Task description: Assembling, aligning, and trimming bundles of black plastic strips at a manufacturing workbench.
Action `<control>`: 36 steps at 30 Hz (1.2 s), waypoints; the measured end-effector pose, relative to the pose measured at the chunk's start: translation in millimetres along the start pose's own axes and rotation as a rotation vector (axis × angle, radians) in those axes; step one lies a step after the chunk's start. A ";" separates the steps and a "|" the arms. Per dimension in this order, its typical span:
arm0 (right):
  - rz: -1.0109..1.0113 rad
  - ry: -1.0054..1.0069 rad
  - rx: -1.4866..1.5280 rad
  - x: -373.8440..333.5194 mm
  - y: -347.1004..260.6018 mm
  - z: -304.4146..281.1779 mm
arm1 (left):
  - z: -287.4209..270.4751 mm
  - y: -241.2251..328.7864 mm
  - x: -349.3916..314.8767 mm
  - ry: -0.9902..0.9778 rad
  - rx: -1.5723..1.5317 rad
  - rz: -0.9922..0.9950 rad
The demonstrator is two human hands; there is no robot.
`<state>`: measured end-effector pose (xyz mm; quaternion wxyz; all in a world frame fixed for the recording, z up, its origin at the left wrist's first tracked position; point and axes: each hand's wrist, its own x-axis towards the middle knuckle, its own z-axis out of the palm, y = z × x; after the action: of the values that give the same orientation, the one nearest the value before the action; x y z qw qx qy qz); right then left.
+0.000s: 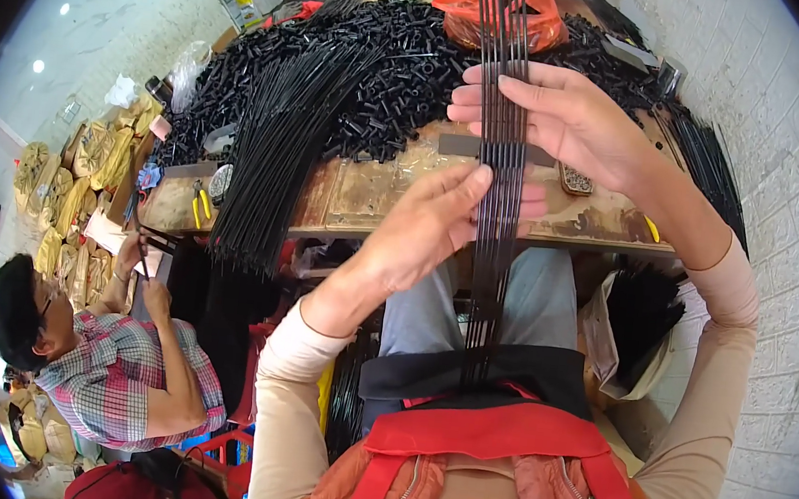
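Note:
A flat row of long, thin black rods stands upright in front of me, its lower end by the dark cloth on my lap. My left hand is closed round the row lower down, thumb in front and fingers showing behind. Higher up, my right hand holds the same rods, with its thumb across the front and fingertips out past the left side. Short thicker sections line up across the rods between my hands. Behind them the wooden table carries a large heap of short black tube pieces.
A big bundle of black rods overhangs the table's front edge. Yellow-handled pliers, an orange plastic bag and a small tray of metal bits lie about. At left, a co-worker in a checked shirt handles a dark rod.

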<state>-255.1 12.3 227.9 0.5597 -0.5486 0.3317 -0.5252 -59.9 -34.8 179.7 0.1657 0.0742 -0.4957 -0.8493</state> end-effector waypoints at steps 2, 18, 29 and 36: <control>0.026 0.083 0.010 -2.2 7.7 1.4 | -6.9 -13.3 -0.4 0.037 0.004 0.001; 0.142 0.103 -0.454 -95.6 191.6 27.1 | -104.0 -76.8 76.6 0.108 -0.348 -0.296; 0.091 0.345 -0.525 -35.1 228.4 -43.6 | -137.0 -75.5 33.9 0.269 0.228 -0.196; -0.046 0.292 -0.590 -43.9 220.1 -35.7 | -37.6 -35.7 26.2 0.304 0.476 0.185</control>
<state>-249.7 10.7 0.7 0.3111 -0.6132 0.5339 -0.4921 -80.9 -58.6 131.0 0.2927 0.1921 -0.6549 -0.6697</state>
